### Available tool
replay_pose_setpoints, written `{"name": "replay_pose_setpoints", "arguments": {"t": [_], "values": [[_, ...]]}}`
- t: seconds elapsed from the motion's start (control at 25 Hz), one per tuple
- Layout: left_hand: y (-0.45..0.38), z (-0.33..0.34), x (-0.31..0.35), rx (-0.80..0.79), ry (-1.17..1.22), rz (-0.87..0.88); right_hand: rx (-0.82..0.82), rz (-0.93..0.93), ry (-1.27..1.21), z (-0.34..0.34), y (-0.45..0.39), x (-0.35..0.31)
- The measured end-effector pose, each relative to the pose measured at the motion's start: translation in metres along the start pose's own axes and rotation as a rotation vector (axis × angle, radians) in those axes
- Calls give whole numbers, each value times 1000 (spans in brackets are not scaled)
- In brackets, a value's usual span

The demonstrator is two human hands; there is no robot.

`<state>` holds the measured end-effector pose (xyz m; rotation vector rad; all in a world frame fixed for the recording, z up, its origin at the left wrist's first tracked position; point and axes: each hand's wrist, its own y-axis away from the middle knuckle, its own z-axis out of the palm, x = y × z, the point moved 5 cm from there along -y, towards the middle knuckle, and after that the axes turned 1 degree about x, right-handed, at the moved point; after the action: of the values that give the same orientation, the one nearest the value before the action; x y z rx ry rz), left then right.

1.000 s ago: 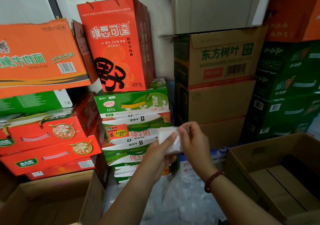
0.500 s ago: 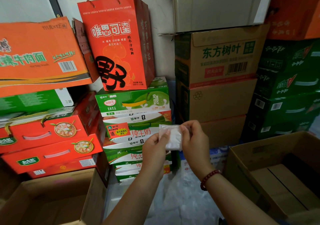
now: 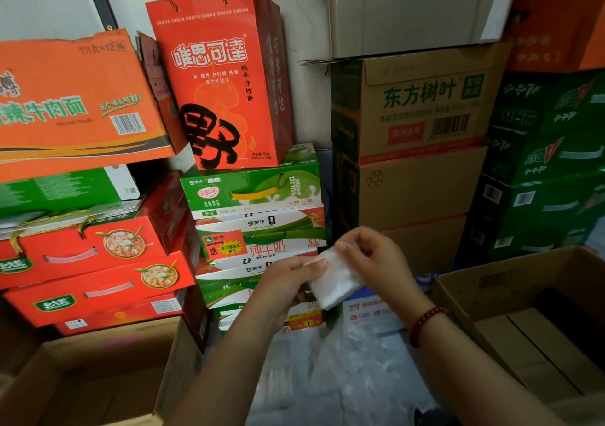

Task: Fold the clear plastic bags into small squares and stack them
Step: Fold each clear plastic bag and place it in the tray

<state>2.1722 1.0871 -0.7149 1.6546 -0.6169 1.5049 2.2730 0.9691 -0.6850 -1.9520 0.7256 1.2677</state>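
A clear plastic bag, folded down to a small whitish square, is held up in front of me between both hands. My left hand pinches its left edge with the thumb on top. My right hand pinches its upper right corner with curled fingers; a red bead bracelet sits on that wrist. Below the hands, a heap of loose clear plastic bags lies crumpled on the floor between two boxes.
An open cardboard box stands at the right, another open cardboard box at the lower left. Stacked drink and food cartons fill the wall ahead: green milk cartons, red cases, brown cartons.
The folded bag has tilted and dropped slightly to the right between my hands. My left thumb has shifted onto its upper left edge.
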Motion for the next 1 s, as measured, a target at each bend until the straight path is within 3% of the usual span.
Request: {"name": "replay_pose_setpoints", "arguments": {"t": [0.12, 0.28, 0.44, 0.52, 0.68, 1.0], "values": [[-4, -9, -4, 173, 107, -8, 50, 207, -186, 0, 1, 7], [-2, -9, -3, 310, 295, 80, -173, 472, -287, 12, 9, 15], [-3, -1, -2, 163, 329, 51, -152, 413, -345, 10, 9, 13], [-1, 0, 0, 65, 180, 14, -149, 348, -266, 5, 7, 10], [-1, -15, 5, 73, -221, 15, -202, 258, -134, 3, 5, 6], [4, -16, 3, 30, 45, -67, -198, 243, -216, 7, 6, 4]]}}
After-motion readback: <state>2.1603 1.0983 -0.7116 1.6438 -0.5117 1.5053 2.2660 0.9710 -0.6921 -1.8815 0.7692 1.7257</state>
